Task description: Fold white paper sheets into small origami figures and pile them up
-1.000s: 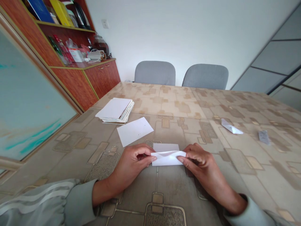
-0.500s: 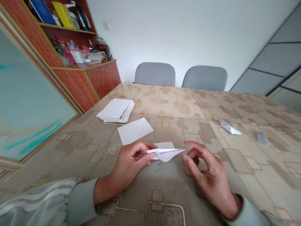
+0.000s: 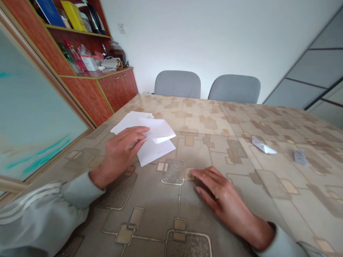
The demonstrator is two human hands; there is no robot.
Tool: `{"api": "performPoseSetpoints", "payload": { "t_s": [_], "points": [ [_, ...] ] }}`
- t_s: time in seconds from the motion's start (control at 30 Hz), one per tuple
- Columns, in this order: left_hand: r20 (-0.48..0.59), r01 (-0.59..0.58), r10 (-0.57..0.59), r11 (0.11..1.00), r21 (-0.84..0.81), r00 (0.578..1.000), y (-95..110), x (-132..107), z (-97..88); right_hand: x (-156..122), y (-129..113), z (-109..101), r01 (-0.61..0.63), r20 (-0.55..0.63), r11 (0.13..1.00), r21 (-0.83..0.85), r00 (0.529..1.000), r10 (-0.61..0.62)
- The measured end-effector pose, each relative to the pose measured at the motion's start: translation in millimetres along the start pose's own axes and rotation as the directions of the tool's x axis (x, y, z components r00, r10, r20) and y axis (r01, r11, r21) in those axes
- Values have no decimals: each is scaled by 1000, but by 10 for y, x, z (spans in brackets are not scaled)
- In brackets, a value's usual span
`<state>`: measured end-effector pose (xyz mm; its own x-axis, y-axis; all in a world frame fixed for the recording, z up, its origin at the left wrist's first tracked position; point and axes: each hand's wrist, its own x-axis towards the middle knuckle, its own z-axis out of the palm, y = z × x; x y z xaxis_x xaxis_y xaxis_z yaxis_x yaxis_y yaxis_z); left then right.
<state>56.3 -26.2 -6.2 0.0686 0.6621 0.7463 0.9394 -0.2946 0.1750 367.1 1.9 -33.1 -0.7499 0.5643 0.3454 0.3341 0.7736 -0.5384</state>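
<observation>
My left hand [image 3: 123, 148] pinches a folded white sheet of paper [image 3: 160, 129] by its left end, thumb below and fingers on top. The sheet is held above a flat white sheet [image 3: 155, 152] on the table and partly hides it. Behind my left hand lies a stack of white paper [image 3: 131, 120], its front covered by the hand and the held sheet. My right hand [image 3: 219, 196] rests low over the table, palm down, fingers stretched and thumb apart, holding nothing.
The patterned tabletop [image 3: 193, 214] stretches away from me. To the right lie a small folded white paper [image 3: 264, 145] and a small greyish piece [image 3: 300, 157]. Two grey chairs [image 3: 177, 84] stand at the far edge, and a wooden cabinet [image 3: 118, 89] at the back left.
My left hand has carried the folded sheet left and away from me, over the flat sheet. My right hand has straightened its fingers and lowered towards the table.
</observation>
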Motion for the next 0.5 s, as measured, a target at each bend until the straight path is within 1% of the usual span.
{"api": "performPoseSetpoints", "payload": {
  "t_s": [0.07,0.1,0.13,0.17,0.23,0.3,0.33,0.37,0.4,0.43,0.5],
  "points": [
    [-53,83,-75,983,163,996,-219,-51,-123,4,14,0,-13,13,1000,20,1000,13],
    [-55,109,-99,968,227,994,-309,-96,-204,3,19,-1,-27,11,999,30,1000,27],
    [-51,132,-124,959,250,991,-387,-152,-294,1,23,-3,-38,11,999,37,999,37],
    [-81,154,-137,951,268,987,-453,-218,-387,0,25,-5,-45,13,998,42,999,44],
    [-28,238,-241,922,304,970,-570,-375,-563,1,27,-8,-56,19,997,48,998,55],
    [-4,267,-280,909,320,960,-694,-551,-705,7,26,-11,-60,29,997,49,998,58],
    [42,257,-287,907,334,957,-763,-639,-760,11,26,-12,-57,31,997,48,998,56],
    [74,202,-239,923,329,968,-835,-721,-805,16,26,-12,-53,32,998,45,998,52],
    [143,82,-128,954,287,981,-904,-794,-843,21,27,-13,-48,31,998,41,998,47],
    [192,36,-92,961,275,977,-965,-851,-874,25,28,-13,-42,29,998,37,999,41],
    [226,1,-64,963,270,972,-1037,-911,-925,31,30,-14,-35,24,999,36,999,34]
  ]
}}
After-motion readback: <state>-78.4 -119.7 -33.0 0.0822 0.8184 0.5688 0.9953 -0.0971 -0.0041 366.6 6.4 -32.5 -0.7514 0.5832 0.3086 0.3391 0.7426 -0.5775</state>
